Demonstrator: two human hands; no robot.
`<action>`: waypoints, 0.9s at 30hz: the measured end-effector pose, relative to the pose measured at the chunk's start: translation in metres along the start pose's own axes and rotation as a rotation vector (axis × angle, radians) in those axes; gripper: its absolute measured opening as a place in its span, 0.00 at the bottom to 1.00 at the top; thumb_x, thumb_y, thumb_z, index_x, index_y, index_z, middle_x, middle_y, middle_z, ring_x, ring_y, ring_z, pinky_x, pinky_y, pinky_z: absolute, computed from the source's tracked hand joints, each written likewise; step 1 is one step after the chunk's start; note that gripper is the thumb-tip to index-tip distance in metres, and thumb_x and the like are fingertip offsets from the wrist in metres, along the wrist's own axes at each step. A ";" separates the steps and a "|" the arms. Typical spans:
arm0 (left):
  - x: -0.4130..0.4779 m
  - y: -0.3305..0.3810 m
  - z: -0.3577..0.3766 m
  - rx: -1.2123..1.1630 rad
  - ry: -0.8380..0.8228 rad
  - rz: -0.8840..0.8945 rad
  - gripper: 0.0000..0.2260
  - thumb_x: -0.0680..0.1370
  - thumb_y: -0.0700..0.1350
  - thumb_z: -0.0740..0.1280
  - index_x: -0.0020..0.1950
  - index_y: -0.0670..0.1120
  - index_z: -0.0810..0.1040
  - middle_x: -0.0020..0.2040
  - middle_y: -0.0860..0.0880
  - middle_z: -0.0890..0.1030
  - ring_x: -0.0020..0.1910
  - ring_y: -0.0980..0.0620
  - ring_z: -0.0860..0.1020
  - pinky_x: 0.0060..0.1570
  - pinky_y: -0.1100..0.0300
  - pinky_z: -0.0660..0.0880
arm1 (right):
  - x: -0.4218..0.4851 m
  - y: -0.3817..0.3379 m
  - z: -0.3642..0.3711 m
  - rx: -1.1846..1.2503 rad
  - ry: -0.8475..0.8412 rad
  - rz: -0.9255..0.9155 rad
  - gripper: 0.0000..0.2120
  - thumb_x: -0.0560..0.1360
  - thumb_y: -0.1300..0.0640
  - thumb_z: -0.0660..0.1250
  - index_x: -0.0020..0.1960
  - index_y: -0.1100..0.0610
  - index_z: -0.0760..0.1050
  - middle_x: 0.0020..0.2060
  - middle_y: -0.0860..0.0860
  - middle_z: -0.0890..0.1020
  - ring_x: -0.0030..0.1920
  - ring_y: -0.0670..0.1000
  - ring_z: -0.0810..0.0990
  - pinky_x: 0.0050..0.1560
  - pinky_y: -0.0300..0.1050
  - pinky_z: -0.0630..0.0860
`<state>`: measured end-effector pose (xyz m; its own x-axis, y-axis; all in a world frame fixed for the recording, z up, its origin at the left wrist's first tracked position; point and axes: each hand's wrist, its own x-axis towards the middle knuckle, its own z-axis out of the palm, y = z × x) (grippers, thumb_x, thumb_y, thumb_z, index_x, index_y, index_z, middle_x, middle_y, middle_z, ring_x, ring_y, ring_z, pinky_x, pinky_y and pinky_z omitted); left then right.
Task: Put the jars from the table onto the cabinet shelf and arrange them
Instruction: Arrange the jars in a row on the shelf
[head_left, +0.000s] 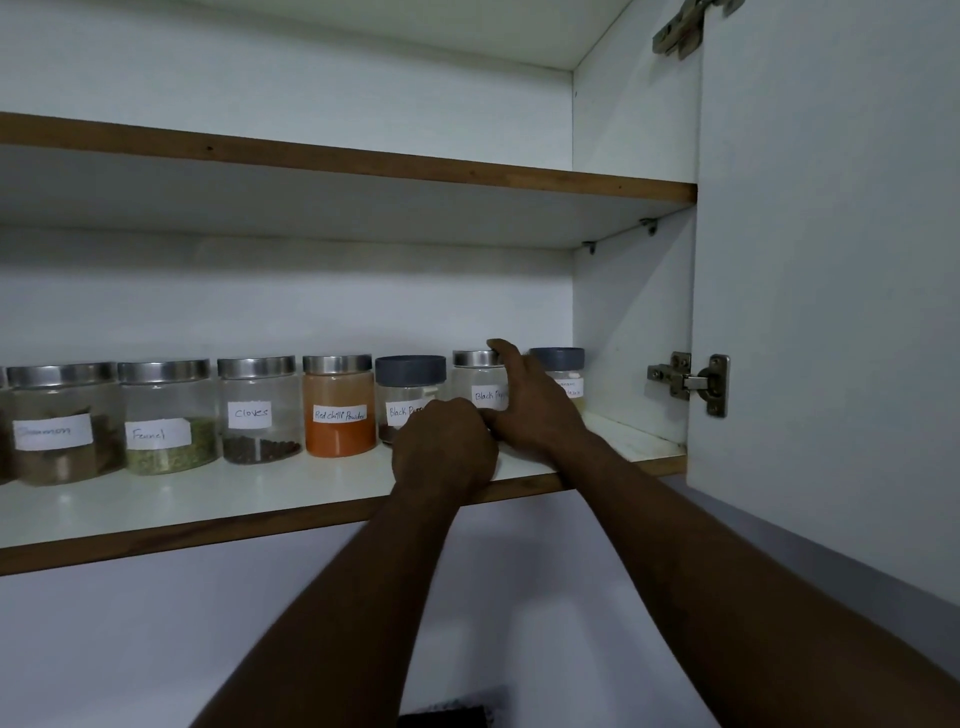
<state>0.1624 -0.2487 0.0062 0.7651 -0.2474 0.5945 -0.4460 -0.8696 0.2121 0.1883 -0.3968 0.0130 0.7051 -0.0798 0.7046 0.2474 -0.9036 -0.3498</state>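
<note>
A row of labelled jars stands on the lower cabinet shelf (156, 512): cinnamon (62, 423), fennel (166, 415), cloves (258, 410), red chilli powder (338, 405), then a grey-lidded black pepper jar (408, 384), a silver-lidded black pepper jar (478, 379) and a grey-lidded jar (563, 371) at the far right. My right hand (530, 410) grips the silver-lidded black pepper jar, with its index finger over the lid. My left hand (444, 449) is curled round the lower part of the grey-lidded black pepper jar; its fingers are hidden behind the back of the hand.
The upper shelf (363, 161) hangs above the jars. The open cabinet door (831, 260) with its hinge (688, 382) stands at the right. The cabinet's right wall (634, 338) is close behind the last jar. Bare shelf lies in front of the jars.
</note>
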 end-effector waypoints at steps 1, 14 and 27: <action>0.000 0.000 0.000 0.007 -0.013 0.009 0.11 0.80 0.50 0.66 0.56 0.45 0.81 0.50 0.46 0.83 0.49 0.48 0.81 0.46 0.53 0.77 | 0.001 0.001 0.000 -0.024 -0.011 0.007 0.51 0.67 0.46 0.80 0.80 0.45 0.52 0.72 0.57 0.70 0.65 0.59 0.77 0.59 0.52 0.76; 0.003 -0.003 0.001 -0.013 -0.069 0.023 0.10 0.78 0.50 0.68 0.55 0.46 0.81 0.41 0.51 0.75 0.41 0.52 0.73 0.41 0.55 0.72 | 0.046 0.018 -0.005 -0.284 -0.143 0.056 0.43 0.68 0.46 0.79 0.75 0.50 0.59 0.57 0.56 0.82 0.52 0.56 0.82 0.44 0.47 0.77; 0.005 -0.002 0.003 0.002 -0.080 0.043 0.14 0.79 0.52 0.67 0.60 0.46 0.81 0.53 0.47 0.83 0.52 0.48 0.81 0.46 0.53 0.76 | 0.055 0.011 0.003 -0.495 -0.040 0.029 0.37 0.68 0.38 0.77 0.68 0.51 0.64 0.54 0.56 0.79 0.51 0.56 0.80 0.44 0.49 0.76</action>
<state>0.1680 -0.2496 0.0067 0.7800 -0.3173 0.5394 -0.4782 -0.8582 0.1866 0.2314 -0.4093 0.0458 0.7345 -0.1001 0.6712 -0.1112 -0.9934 -0.0265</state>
